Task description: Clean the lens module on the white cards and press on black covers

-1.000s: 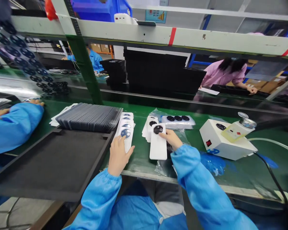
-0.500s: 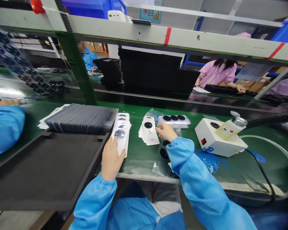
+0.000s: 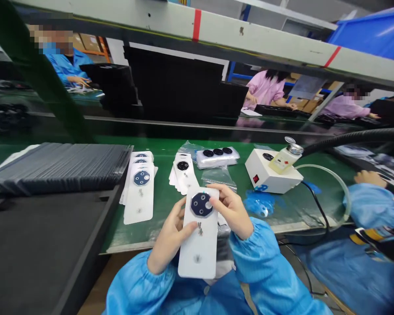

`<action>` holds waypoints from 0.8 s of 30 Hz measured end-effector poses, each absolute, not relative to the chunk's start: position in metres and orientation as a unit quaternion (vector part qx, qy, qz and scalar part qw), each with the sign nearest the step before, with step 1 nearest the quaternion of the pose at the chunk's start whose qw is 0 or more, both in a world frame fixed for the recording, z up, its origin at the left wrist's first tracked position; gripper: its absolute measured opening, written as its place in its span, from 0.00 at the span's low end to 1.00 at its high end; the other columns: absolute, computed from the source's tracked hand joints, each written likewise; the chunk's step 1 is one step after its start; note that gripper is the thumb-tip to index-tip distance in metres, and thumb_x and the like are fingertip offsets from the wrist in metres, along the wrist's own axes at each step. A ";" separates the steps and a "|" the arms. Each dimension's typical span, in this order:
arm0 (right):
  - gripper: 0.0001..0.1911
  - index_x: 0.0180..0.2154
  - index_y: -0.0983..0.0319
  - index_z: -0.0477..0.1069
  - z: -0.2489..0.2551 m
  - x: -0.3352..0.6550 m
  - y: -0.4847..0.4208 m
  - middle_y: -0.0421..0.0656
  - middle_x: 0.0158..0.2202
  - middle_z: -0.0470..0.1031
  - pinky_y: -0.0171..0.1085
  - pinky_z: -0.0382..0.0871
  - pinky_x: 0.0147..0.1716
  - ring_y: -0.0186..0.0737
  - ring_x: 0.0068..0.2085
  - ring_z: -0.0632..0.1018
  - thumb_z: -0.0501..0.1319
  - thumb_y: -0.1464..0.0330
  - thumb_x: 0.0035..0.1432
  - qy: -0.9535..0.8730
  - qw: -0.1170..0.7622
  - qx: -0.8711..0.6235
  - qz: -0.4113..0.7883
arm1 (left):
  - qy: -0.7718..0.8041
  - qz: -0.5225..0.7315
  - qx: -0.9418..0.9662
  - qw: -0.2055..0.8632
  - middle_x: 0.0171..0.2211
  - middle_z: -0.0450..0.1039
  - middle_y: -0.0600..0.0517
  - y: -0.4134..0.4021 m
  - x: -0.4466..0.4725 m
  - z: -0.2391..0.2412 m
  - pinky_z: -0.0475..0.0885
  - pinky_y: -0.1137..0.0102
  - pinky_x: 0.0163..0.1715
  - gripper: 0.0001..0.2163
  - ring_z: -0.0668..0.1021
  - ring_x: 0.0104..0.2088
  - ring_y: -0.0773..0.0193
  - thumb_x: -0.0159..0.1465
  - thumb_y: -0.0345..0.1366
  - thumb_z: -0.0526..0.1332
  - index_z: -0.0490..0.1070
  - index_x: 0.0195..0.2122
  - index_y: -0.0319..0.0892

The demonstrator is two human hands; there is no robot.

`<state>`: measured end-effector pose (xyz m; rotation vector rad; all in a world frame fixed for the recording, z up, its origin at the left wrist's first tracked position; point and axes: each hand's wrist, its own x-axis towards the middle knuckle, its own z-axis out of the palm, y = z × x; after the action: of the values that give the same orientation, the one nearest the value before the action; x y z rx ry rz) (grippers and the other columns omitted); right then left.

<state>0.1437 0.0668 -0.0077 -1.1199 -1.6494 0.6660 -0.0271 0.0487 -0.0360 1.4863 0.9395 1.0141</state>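
Observation:
Between both hands, above the bench's front edge, is a white phone back panel (image 3: 198, 249) with a dark blue camera area and several round holes. My left hand (image 3: 170, 232) grips its left edge, thumb on the front. My right hand (image 3: 231, 208) pinches the upper right edge, its thumb beside the camera area. Left of my hands lies a fanned stack of similar white panels (image 3: 139, 212) with blue camera areas. Beyond the held panel is a smaller stack of white panels (image 3: 186, 179) with a black round camera area.
A black tray (image 3: 46, 245) and a row of upright dark sheets (image 3: 55, 166) occupy the left. A plastic-wrapped pack of black discs (image 3: 216, 159) lies farther back. On the right stand a white box (image 3: 274, 179) and pump bottle (image 3: 285, 159), near blue film (image 3: 259, 204) and a co-worker's sleeve (image 3: 371, 203).
Both hands have left the two stacks and come together on one white panel, held up near my body. The camera view has swung right, bringing a co-worker's arm into sight.

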 end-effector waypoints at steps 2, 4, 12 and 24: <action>0.15 0.50 0.60 0.63 -0.012 0.148 0.057 0.43 0.34 0.75 0.34 0.74 0.27 0.35 0.30 0.77 0.54 0.69 0.61 -0.698 0.502 -0.467 0.205 | 0.374 0.401 0.596 0.587 0.46 0.75 0.41 0.050 -0.023 -0.032 0.77 0.66 0.31 0.18 0.81 0.38 0.54 0.64 0.41 0.55 0.58 0.53 0.40; 0.16 0.50 0.59 0.65 -0.016 0.149 0.050 0.47 0.42 0.72 0.38 0.74 0.33 0.37 0.36 0.76 0.56 0.71 0.60 -0.710 0.510 -0.473 0.114 | 0.374 0.401 0.572 0.610 0.44 0.75 0.43 0.047 -0.018 -0.029 0.76 0.68 0.31 0.17 0.80 0.39 0.54 0.64 0.41 0.57 0.59 0.51 0.41; 0.20 0.50 0.58 0.70 -0.014 0.158 0.046 0.51 0.52 0.64 0.51 0.67 0.48 0.51 0.53 0.67 0.59 0.77 0.55 -0.780 0.455 -0.417 -0.104 | 0.375 0.423 0.561 0.605 0.48 0.73 0.47 0.041 -0.013 -0.027 0.73 0.68 0.39 0.17 0.76 0.47 0.55 0.64 0.40 0.57 0.58 0.52 0.45; 0.11 0.43 0.59 0.72 -0.003 0.157 0.046 0.48 0.44 0.69 0.48 0.68 0.42 0.45 0.44 0.71 0.59 0.72 0.57 -0.790 0.457 -0.398 -0.088 | 0.384 0.410 0.625 0.541 0.62 0.59 0.47 0.045 -0.010 -0.033 0.69 0.66 0.52 0.27 0.72 0.54 0.57 0.66 0.38 0.55 0.46 0.64 0.49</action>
<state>0.1571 0.0462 -0.0029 -0.9813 -1.9473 -0.2177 -0.0102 0.0451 -0.0329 1.4860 0.9134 0.9743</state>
